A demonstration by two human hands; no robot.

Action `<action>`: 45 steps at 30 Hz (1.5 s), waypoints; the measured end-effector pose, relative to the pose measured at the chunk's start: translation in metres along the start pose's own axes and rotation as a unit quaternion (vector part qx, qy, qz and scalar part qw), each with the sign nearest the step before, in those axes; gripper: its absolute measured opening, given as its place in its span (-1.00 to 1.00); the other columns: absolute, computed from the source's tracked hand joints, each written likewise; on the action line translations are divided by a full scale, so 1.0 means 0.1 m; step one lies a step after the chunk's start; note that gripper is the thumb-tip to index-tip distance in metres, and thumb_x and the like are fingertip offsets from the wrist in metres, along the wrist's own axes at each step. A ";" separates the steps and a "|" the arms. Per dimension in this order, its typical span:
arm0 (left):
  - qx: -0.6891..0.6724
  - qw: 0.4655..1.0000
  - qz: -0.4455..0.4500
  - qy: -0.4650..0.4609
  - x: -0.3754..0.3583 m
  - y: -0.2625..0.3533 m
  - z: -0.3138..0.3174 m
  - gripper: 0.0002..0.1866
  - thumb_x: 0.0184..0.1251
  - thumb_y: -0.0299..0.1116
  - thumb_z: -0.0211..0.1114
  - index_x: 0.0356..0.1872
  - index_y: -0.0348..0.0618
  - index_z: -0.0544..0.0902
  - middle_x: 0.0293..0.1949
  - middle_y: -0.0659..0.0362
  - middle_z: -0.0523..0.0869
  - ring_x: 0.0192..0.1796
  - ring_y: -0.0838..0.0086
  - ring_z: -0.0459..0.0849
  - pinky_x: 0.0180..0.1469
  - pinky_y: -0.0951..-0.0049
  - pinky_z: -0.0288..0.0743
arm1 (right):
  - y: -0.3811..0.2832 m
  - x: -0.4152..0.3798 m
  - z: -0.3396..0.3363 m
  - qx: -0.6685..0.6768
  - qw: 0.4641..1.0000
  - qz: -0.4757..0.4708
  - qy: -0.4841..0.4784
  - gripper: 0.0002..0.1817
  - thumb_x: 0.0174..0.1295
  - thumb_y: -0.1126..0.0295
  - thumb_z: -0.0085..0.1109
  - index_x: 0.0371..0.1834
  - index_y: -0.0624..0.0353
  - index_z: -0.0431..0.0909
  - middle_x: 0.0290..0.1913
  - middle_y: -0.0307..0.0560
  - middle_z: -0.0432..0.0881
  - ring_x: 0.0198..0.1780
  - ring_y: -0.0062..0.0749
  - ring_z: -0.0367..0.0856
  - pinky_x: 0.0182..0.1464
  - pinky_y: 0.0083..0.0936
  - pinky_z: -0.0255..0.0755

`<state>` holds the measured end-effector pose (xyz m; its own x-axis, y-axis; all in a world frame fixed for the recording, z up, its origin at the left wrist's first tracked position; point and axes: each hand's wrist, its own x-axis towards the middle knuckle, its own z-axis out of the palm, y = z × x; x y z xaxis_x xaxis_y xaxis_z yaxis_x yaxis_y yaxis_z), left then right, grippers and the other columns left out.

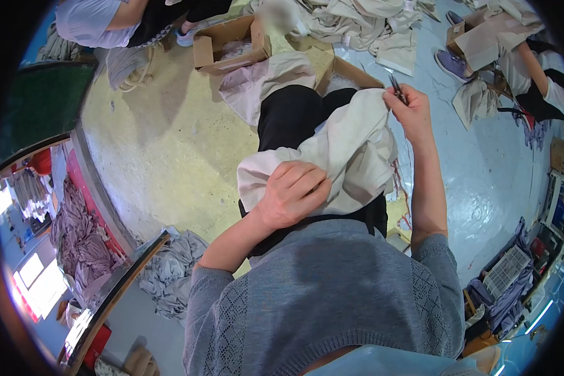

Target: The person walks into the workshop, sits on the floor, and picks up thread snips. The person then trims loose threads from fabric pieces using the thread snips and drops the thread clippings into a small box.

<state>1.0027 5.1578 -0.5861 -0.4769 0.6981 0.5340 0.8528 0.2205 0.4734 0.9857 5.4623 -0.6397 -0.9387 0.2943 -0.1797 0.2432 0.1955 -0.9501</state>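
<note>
A cream-coloured cloth [351,141] lies bunched across my lap, over black trousers. My left hand [294,194] rests on the cloth near my waist, its fingers curled into the fabric. At the upper right of the lap, my right hand [409,109] holds small dark snips [396,89], their tips pointing up, and its fingertips meet the raised edge of the cloth. How the handles sit inside that hand is partly hidden.
Beyond my knees stand two open cardboard boxes [230,47] and a heap of pale cloth [351,25]. Other people sit at the upper left and upper right. A wood-edged panel [119,291] and grey cloth [172,272] are at lower left; a crate [507,271] is at right.
</note>
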 end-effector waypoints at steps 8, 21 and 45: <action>-0.009 1.000 0.016 -0.019 -0.17 0.14 0.03 -0.70 -0.21 -0.40 0.30 -0.30 -0.16 0.67 -0.25 0.20 0.65 -0.17 0.36 0.64 -0.13 0.38 0.47 | 0.09 -0.39 -0.22 0.086 0.992 0.012 0.095 -0.89 0.29 0.40 0.26 -0.31 0.21 0.62 -0.55 -0.39 0.49 -0.64 -0.83 0.22 -0.62 -0.77 0.00; -0.021 0.999 0.010 -0.028 -0.31 0.26 0.15 -0.70 -0.20 -0.43 0.30 -0.30 -0.16 0.67 -0.25 0.19 0.66 -0.16 0.35 0.65 -0.12 0.36 0.48 | -0.48 -0.54 0.00 -0.055 0.996 -0.075 0.014 -0.86 0.23 0.43 0.31 -0.25 0.29 0.67 -0.46 -0.44 0.55 -0.45 -0.82 0.35 -0.38 -0.78 0.25; -0.126 0.841 -0.440 0.288 -0.23 -1.14 -0.79 -0.65 0.12 -0.60 0.38 -0.02 -0.27 0.67 -0.22 0.25 0.69 -0.20 0.61 0.61 -0.10 0.57 0.51 | 0.39 -0.76 -0.42 0.185 0.952 0.071 0.233 -0.87 0.27 0.31 0.31 -0.35 0.11 0.63 -0.64 -0.50 0.36 -0.68 -0.84 0.15 -0.66 -0.75 -0.07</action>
<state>0.8993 5.0627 -0.5968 -0.9858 -0.1214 0.1159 0.0785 0.2773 0.9576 1.0765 5.4867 -0.6521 -0.6711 0.6931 -0.2630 0.1760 -0.1957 -0.9647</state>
